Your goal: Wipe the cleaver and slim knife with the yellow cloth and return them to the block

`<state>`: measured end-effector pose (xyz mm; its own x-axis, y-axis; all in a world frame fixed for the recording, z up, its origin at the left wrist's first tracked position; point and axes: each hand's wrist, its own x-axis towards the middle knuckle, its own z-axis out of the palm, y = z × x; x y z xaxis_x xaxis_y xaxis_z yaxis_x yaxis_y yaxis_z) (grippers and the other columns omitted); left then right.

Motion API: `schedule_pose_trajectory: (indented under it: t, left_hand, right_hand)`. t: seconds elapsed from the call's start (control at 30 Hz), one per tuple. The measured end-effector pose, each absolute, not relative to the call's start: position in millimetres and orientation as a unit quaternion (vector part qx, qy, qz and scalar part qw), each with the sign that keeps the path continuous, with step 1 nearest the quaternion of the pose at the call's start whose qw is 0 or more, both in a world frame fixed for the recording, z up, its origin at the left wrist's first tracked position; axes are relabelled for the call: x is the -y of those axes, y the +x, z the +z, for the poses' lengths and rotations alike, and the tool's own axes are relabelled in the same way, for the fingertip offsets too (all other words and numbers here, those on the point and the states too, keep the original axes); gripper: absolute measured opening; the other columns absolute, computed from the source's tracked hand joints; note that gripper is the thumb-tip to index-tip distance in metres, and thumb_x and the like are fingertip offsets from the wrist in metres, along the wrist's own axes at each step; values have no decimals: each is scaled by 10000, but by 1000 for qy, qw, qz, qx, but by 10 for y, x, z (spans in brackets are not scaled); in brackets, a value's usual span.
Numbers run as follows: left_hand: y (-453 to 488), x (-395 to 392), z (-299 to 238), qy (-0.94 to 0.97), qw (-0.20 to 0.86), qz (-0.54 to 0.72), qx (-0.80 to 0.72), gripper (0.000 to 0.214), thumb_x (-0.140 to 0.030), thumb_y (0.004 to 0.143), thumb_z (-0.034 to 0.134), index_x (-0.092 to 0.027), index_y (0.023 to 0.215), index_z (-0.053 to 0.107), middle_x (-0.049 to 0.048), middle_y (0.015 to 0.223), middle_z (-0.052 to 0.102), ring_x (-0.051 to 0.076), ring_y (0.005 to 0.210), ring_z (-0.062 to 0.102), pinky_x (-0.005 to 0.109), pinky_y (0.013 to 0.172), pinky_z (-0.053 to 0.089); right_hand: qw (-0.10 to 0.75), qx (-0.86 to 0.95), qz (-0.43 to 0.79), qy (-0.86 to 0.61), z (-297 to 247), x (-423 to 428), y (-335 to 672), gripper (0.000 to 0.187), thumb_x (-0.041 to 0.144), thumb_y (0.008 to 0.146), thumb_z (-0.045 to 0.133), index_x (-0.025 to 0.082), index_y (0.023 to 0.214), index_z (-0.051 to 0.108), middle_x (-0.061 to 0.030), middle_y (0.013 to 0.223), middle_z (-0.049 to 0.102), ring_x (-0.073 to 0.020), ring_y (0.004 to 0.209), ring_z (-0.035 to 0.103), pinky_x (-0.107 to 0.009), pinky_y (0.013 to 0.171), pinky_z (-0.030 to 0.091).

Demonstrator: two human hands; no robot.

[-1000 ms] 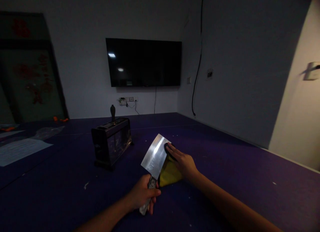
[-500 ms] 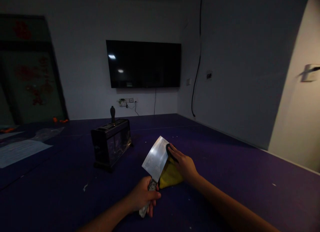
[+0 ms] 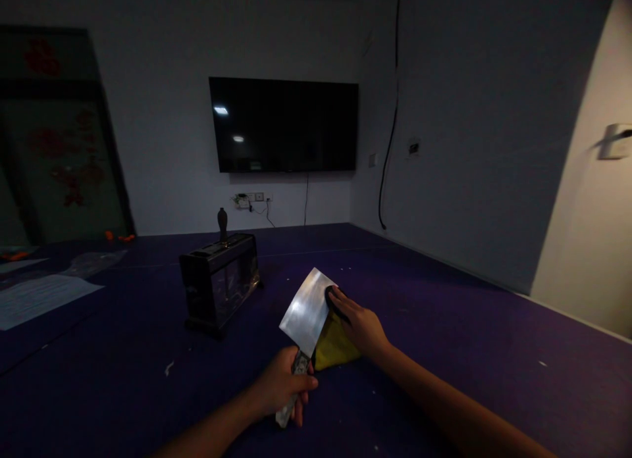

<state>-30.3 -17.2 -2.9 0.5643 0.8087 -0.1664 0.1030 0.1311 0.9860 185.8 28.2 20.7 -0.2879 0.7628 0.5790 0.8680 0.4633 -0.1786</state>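
My left hand (image 3: 281, 385) is closed round the handle of a wide steel cleaver (image 3: 306, 311), whose blade slants up and away over the purple floor covering. My right hand (image 3: 359, 325) presses a small dark pad (image 3: 330, 299) against the blade's right edge, fingers stretched along it. A yellow cloth (image 3: 334, 346) lies under and behind the right hand, just right of the blade.
A dark knife block (image 3: 218, 283) with one dark handle sticking up stands to the left and beyond the cleaver. A wall-mounted black television (image 3: 284, 124) hangs ahead. White sheets (image 3: 39, 297) lie on the floor at far left. A black cable (image 3: 390, 135) runs down the right wall.
The right hand with the dark pad slid slightly along the blade's edge; the cleaver shifted a little in the left hand's grip. Nothing else moved.
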Motion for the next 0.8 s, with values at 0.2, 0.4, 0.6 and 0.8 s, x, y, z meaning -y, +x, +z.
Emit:
schedule_pose_trajectory:
  t: [0.2, 0.4, 0.6, 0.8]
  left_hand:
    - [-298, 175, -14, 598, 650, 275, -379, 408, -345, 589, 650, -185, 838, 369, -74, 478, 510, 103, 294, 471, 185, 304, 351]
    - [-291, 167, -39, 595, 649, 283, -381, 440, -373, 573, 668, -185, 841, 373, -80, 467, 499, 107, 283, 464, 192, 296, 352]
    - [-294, 175, -12, 594, 651, 280, -379, 390, -334, 603, 643, -184, 839, 372, -75, 472, 510, 106, 288, 472, 176, 292, 334]
    - [-290, 188, 20, 593, 650, 277, -386, 356, -304, 613, 622, -182, 831, 370, -74, 467, 514, 105, 282, 469, 175, 284, 335]
  right_hand:
    - [298, 806, -82, -504, 212, -263, 1835, 760, -15, 600, 425, 243, 1311, 358, -14, 1369, 336, -190, 1115, 487, -317, 908, 429]
    - [291, 819, -83, -488, 223, -248, 1818, 771, -15, 578, 427, 247, 1301, 378, -8, 1355, 360, -191, 1125, 477, -314, 908, 429]
    - [294, 849, -76, -432, 168, -261, 1824, 759, -11, 583, 428, 259, 1292, 394, 6, 1366, 329, -179, 1137, 464, -286, 909, 424]
    - [267, 873, -65, -403, 199, -210, 1809, 711, 11, 610, 446, 259, 1275, 419, 7, 1358, 348, -171, 1088, 511, -272, 895, 430]
